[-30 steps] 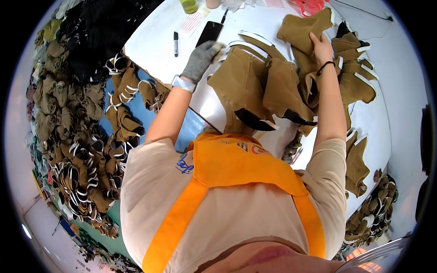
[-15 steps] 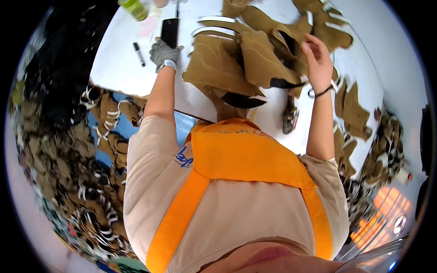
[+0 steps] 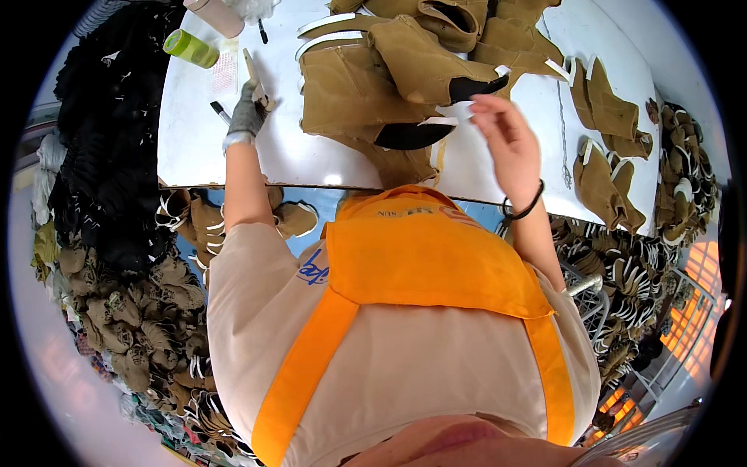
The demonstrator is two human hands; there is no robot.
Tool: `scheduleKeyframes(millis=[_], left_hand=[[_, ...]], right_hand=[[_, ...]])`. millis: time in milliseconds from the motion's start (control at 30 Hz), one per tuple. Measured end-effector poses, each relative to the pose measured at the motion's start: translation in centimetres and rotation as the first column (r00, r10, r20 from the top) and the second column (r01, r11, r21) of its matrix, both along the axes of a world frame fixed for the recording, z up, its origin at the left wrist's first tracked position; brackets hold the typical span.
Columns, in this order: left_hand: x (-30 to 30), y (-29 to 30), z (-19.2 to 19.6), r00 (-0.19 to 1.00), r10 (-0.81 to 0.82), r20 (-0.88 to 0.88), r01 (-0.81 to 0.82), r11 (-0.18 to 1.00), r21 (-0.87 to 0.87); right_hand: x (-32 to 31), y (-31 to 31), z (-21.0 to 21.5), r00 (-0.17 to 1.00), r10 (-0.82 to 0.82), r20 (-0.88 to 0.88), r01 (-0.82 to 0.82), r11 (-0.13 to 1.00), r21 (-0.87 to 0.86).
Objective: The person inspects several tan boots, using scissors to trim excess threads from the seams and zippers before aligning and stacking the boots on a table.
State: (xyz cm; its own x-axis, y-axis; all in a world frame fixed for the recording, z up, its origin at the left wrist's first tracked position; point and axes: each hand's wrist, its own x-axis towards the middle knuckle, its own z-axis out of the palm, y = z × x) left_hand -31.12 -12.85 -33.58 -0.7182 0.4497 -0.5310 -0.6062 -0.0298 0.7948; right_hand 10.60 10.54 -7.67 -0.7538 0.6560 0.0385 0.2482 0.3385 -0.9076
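Observation:
My left hand (image 3: 247, 117), in a grey glove, grips a phone (image 3: 252, 70) that is tipped up on its edge over the white table. Just beside that hand lies a black marker (image 3: 220, 112). My right hand (image 3: 510, 144) is bare, its fingers loosely bent and apart, with nothing seen in them. It hovers by the black patch of a brown fabric shoe upper (image 3: 416, 66). Under and left of that piece is another brown upper (image 3: 342, 89) with white edging and a black patch.
Further brown uppers (image 3: 513, 47) lie at the far side, and more (image 3: 607, 101) toward the right. A green cup (image 3: 191, 49), a pink bottle (image 3: 216, 15) and a printed paper (image 3: 225, 71) stand or lie far left. Piled pieces (image 3: 148, 311) fill the left floor.
The phone went from flat under my left hand to tilted up in its grip. My right hand came nearer my body and lower. The whole view has shifted.

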Motion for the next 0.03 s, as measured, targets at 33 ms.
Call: scheduleKeyframes(millis=[33], left_hand=[[0.36, -0.68, 0.1, 0.998, 0.061, 0.014, -0.062, 0.995, 0.078]], right_hand=[[-0.39, -1.33, -0.07, 0.991, 0.106, -0.08, -0.114, 0.988, -0.101]])
